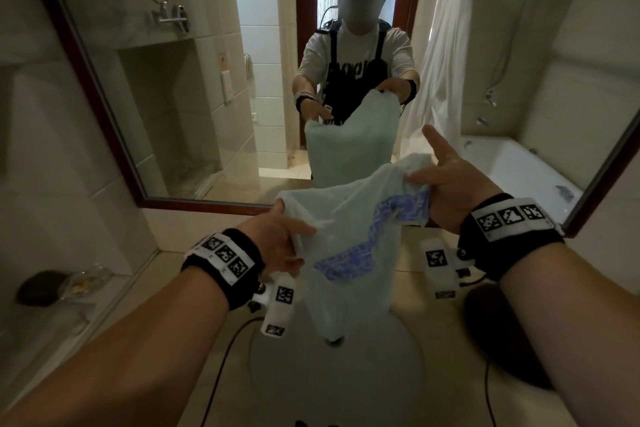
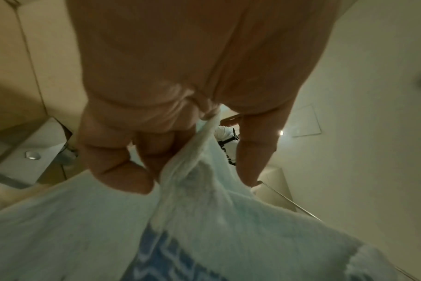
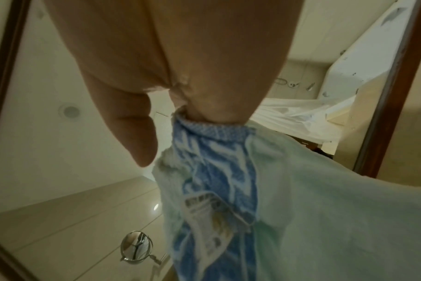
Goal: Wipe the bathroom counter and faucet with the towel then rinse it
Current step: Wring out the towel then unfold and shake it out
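Fingers of our left hand pinch one top corner of the towel at centre frame; our right hand pinches the other (forefinger pointing out). It hangs spread above the sink, mirror behind.

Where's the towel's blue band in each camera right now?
Head: the towel's blue band runs across the middle, between left hand and right hand.
Left wrist: bottom centre, below the fingers.
Right wrist: centre, under the pinch.
Shared landmark: the wall mirror's brown frame.
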The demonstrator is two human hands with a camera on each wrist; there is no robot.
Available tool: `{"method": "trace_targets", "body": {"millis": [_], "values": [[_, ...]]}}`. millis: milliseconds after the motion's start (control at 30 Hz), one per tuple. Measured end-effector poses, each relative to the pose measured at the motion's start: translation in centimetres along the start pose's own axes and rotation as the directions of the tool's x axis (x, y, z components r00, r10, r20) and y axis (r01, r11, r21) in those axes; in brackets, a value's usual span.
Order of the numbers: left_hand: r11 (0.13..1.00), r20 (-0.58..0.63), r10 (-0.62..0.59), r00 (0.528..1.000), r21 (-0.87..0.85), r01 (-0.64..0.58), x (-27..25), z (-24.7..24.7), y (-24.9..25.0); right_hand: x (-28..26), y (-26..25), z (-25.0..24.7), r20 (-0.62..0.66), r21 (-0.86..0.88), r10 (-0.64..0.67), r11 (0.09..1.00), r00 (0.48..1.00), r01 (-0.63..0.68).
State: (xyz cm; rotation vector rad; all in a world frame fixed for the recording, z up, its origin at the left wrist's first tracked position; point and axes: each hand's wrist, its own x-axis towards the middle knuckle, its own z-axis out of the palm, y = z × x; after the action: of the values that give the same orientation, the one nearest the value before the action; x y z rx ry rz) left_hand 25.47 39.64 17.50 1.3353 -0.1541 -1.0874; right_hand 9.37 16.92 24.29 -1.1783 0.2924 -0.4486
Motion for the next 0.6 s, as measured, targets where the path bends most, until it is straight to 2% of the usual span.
{"method": "trace_targets", "body": {"millis": [67, 133, 200, 333, 400, 467, 533, 600], "values": [[0.995, -0.001, 0.056, 0.998, 0.077, -0.056, 0.1, 0.0, 0.0, -0.1, -0.8, -0.7, -0.041, -0.041, -0.01, 0.999, 0.999, 0.008], [0.992, -0.037, 0.112, 0.993, 0.063, -0.109, 0.4, -0.3, 0.2, -0.2, -1.5, -1.6, -0.106, -0.096, -0.023, 0.995, 0.994, 0.013], [0.99, -0.03, 0.144, 0.989, 0.018, -0.143, 0.3, 0.0, 0.3, -0.4, -1.9, -2.2, -0.17, -0.262, -0.073, 0.965, 0.983, 0.027], [0.982, -0.013, 0.162, 0.987, -0.091, -0.163, 0.5, 0.7, 0.6, -0.5, -2.1, -2.7, -0.218, -0.703, -0.229, 0.711, 0.949, 0.01], [0.971, -0.023, 0.2, 0.979, -0.127, -0.202, 1.1, 0.9, 0.5, -0.2, -1.9, -2.9, -0.195, -0.807, -0.272, 0.59, 0.942, 0.003], [0.975, 0.021, 0.201, 0.979, -0.103, -0.198, 1.3, 1.1, 0.5, 0.5, -1.6, -3.3, -0.186, -0.85, -0.292, 0.527, 0.938, -0.004], [0.991, 0.076, 0.127, 0.989, -0.044, -0.124, 0.8, 1.4, 0.7, 0.9, -1.7, -3.5, -0.236, -0.844, -0.264, 0.534, 0.935, -0.062], [0.997, 0.094, 0.078, 0.992, -0.001, -0.078, 0.5, 1.6, 0.9, 1.3, -1.7, -4.0, -0.326, -0.734, -0.13, 0.659, 0.937, -0.164]]}}
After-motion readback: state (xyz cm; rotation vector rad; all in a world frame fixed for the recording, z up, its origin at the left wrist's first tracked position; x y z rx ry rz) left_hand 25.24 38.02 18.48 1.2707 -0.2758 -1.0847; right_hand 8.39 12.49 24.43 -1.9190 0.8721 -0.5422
